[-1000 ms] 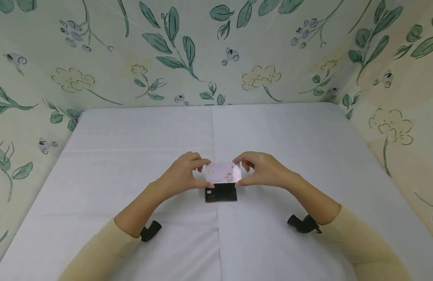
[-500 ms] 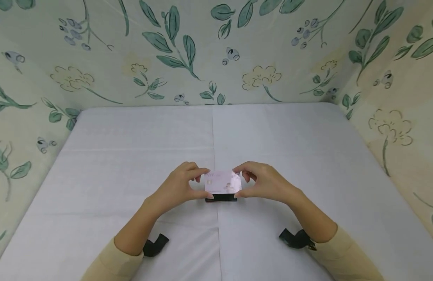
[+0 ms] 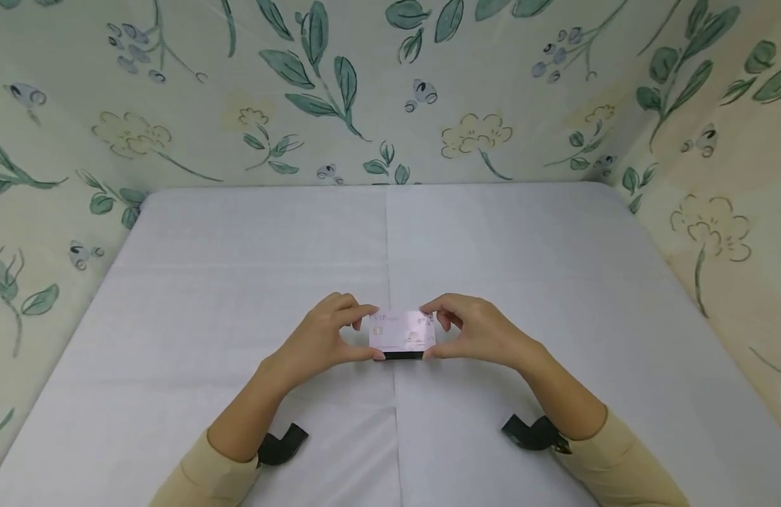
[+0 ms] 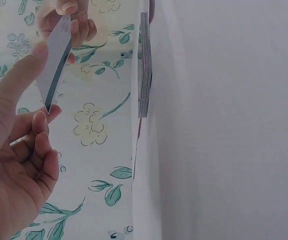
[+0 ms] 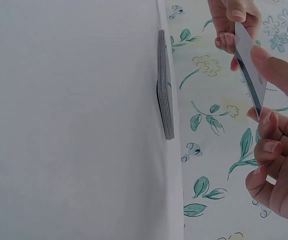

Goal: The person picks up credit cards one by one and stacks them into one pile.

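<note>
A pale pink card [image 3: 401,332] printed "VIP" is held between both hands in the head view. My left hand [image 3: 327,332] pinches its left end, thumb at the near edge and a finger at the far edge. At the right end my right hand [image 3: 477,331] grips it the same way. Both wrist views show the card [image 4: 56,65] tilted in the air, with a dark stripe on its back. Below and apart from it lies a neat stack of cards [image 5: 165,90] on the white cloth. From above, only a black strip of the stack [image 3: 403,355] shows.
A white cloth [image 3: 238,232] with fold creases covers the table. Floral fabric [image 3: 194,91] hangs behind it and along both sides. Black wrist-worn devices [image 3: 282,445] sit at the sleeve cuffs.
Both hands have brought the pink card nearer to the person, so it now hides most of the black card on the stack. In the last half second the hands have barely moved.
</note>
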Motion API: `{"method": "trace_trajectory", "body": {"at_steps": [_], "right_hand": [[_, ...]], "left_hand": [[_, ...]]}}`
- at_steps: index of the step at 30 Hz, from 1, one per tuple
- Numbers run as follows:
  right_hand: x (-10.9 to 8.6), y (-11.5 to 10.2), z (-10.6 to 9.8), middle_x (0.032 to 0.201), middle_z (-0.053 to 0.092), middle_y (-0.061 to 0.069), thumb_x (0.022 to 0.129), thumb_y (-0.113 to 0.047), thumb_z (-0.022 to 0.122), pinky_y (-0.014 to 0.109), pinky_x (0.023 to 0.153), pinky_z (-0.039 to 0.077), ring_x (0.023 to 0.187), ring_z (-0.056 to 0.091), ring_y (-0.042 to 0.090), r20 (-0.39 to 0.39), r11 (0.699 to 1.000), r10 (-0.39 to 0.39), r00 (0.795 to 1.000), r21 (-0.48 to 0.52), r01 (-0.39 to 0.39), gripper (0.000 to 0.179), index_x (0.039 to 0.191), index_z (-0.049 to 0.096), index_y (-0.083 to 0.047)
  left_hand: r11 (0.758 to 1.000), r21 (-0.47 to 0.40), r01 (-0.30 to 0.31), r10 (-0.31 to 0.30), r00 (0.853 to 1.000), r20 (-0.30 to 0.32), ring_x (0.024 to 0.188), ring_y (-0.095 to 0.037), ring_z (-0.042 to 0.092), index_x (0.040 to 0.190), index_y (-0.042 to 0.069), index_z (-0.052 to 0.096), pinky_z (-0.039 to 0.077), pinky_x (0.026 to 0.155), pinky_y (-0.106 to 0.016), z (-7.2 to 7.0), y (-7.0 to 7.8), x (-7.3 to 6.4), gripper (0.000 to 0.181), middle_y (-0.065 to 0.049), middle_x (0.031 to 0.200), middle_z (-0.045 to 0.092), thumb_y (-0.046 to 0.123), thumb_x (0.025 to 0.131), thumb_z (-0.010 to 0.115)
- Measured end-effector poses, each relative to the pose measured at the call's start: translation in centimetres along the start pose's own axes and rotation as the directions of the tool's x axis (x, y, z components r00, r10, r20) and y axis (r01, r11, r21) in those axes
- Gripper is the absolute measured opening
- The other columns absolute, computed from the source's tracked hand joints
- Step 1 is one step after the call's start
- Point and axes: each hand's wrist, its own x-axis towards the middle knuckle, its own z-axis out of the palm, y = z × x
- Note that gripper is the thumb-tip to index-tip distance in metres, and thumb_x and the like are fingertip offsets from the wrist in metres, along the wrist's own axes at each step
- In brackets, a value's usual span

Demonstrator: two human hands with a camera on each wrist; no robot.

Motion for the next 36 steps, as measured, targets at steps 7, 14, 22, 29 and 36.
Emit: {"method": "trace_trajectory", "body": {"at_steps": [7, 14, 22, 29, 36], "right_hand": [[0.3, 0.4, 0.4, 0.076, 0.048, -0.007, 0.061, -0.02, 0.089, 0.021, 0.063, 0.04, 0.071, 0.05, 0.022, 0.028, 1.0, 0.007, 1.0, -0.02, -0.007, 0.056, 0.11, 0.065, -0.006], [0.4, 1.1, 0.8, 0.076, 0.048, -0.007, 0.062, -0.025, 0.088, 0.02, 0.062, 0.039, 0.071, 0.047, 0.013, 0.064, 0.998, 0.049, 0.997, -0.045, -0.046, 0.056, 0.11, 0.065, -0.007], [0.6, 1.8, 1.3, 0.076, 0.048, -0.008, 0.063, -0.029, 0.088, 0.02, 0.062, 0.037, 0.071, 0.045, 0.01, 0.092, 0.994, 0.1, 0.991, -0.055, -0.095, 0.056, 0.11, 0.065, -0.008], [0.6, 2.6, 1.9, 0.077, 0.051, -0.009, 0.062, -0.033, 0.088, 0.021, 0.062, 0.038, 0.072, 0.044, 0.009, 0.096, 0.995, 0.089, 0.991, -0.056, -0.084, 0.059, 0.11, 0.066, -0.007], [0.7, 3.2, 2.4, 0.078, 0.052, -0.008, 0.063, -0.036, 0.086, 0.02, 0.061, 0.038, 0.071, 0.044, 0.007, 0.097, 0.996, 0.037, 0.995, -0.08, -0.029, 0.06, 0.111, 0.066, -0.005]], "left_hand": [[0.999, 0.036, 0.03, -0.032, 0.999, 0.042, 0.079, -0.01, 0.042, 0.107, 0.006, 0.069, 0.039, 0.065, -0.022, 0.6, -0.5, -0.1, 0.058, 0.004, 0.078, 0.048, 0.035, 0.061, 0.087], [0.996, 0.076, 0.054, -0.06, 0.995, 0.077, 0.077, -0.011, 0.042, 0.108, 0.005, 0.069, 0.038, 0.066, -0.022, 1.6, -1.1, -0.2, 0.059, 0.005, 0.077, 0.046, 0.038, 0.061, 0.086], [0.995, 0.085, 0.059, -0.065, 0.995, 0.071, 0.075, -0.01, 0.041, 0.107, 0.005, 0.07, 0.037, 0.065, -0.023, 2.4, -1.4, -0.3, 0.059, 0.005, 0.076, 0.046, 0.038, 0.06, 0.087], [0.989, 0.098, 0.113, -0.124, 0.985, 0.123, 0.074, -0.009, 0.04, 0.112, 0.006, 0.069, 0.036, 0.066, -0.023, 2.9, -1.4, -0.4, 0.064, 0.006, 0.077, 0.046, 0.041, 0.061, 0.085], [0.979, 0.118, 0.165, -0.182, 0.972, 0.151, 0.075, -0.009, 0.039, 0.115, 0.006, 0.068, 0.036, 0.066, -0.023, 3.0, -1.4, -0.4, 0.068, 0.007, 0.078, 0.046, 0.042, 0.061, 0.085]]}}
